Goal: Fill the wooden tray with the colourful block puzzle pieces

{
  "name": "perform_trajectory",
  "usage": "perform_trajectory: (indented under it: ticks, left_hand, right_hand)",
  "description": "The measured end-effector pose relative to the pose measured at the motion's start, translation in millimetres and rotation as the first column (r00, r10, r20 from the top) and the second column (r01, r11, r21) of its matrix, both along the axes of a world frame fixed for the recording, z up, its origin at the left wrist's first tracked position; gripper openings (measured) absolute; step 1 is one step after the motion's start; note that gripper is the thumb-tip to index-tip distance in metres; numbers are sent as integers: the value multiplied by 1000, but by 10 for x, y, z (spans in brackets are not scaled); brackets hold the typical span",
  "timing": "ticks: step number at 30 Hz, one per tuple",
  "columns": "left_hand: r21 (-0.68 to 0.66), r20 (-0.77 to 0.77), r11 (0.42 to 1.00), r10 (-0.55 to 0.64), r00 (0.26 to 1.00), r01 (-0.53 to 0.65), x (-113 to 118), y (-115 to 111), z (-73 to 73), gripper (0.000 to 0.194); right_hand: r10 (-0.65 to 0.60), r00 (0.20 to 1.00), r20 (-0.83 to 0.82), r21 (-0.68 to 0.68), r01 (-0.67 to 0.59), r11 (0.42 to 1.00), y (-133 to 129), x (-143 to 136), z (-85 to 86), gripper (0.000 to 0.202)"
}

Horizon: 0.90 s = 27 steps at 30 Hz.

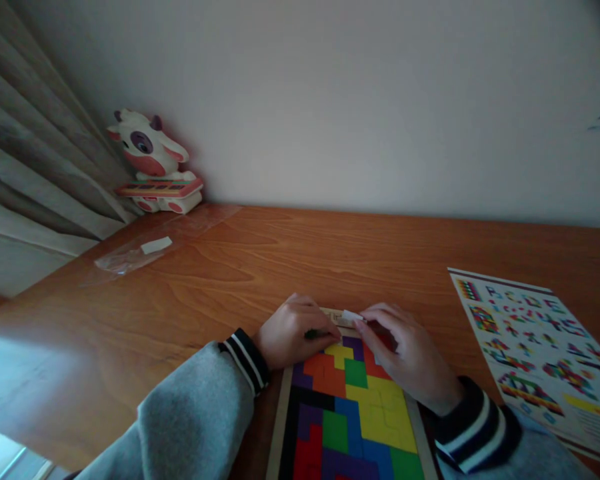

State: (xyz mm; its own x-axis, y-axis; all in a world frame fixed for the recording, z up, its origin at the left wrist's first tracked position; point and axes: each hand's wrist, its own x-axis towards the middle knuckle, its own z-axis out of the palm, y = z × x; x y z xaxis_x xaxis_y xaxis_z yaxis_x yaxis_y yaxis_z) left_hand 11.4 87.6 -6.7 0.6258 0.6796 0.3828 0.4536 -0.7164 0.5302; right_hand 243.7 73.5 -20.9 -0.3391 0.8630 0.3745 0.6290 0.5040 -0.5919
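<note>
A wooden puzzle board (276,437) filled with coloured block pieces, such as yellow blocks (387,413) and an orange piece (325,375), lies in front of me. At its far edge my right hand (405,350) pinches a small white strip (353,316), which looks like paper or tape, between thumb and fingertips. My left hand (295,333) rests over the far left corner of the board, fingers curled and thumb and fingertips together by the top frame. Whatever those left fingertips hold, if anything, is hidden. Each hand partly covers the upper pieces.
A printed pattern sheet (540,353) lies on the wooden table (220,280) at right. Clear plastic wrapping (117,263) with a white label (157,245) is at left. A toy cow with a keyboard (155,167) stands in the back left corner, beside a curtain (35,133).
</note>
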Motion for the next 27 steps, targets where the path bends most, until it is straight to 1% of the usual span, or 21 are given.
perform_trajectory:
  ticks: [5,10,12,15,16,21,24,27]
  left_hand:
    - [-18,-4,1000,-14,1000,14,-81,32,30,8]
    - [-28,-29,999,-34,999,33,-141,65,46,13]
    - [-11,-2,1000,-10,1000,9,-128,67,52,15]
    - [-11,59,997,75,995,-74,-85,62,62,19]
    - [-19,67,997,73,995,-72,-70,61,65,19]
    - [-15,91,998,-66,994,68,-34,74,66,18]
    - [-40,116,995,-85,990,90,-33,88,55,17]
    - [-49,143,995,-81,986,89,-36,89,62,17]
  right_hand:
    - [32,997,70,16,-33,999,-11,18,-2,22]
    - [61,996,66,22,-62,998,-17,9,13,22]
    - [69,995,70,26,-71,997,-16,3,19,22]
    - [94,993,78,24,-96,995,-16,-6,35,22]
    - [106,992,73,21,-107,994,-17,-9,43,21]
    - [140,990,22,21,-140,990,-22,-14,84,21]
    - [157,988,-1,16,-157,987,-20,-6,102,22]
    - [163,984,-67,-1,-163,987,-10,10,107,23]
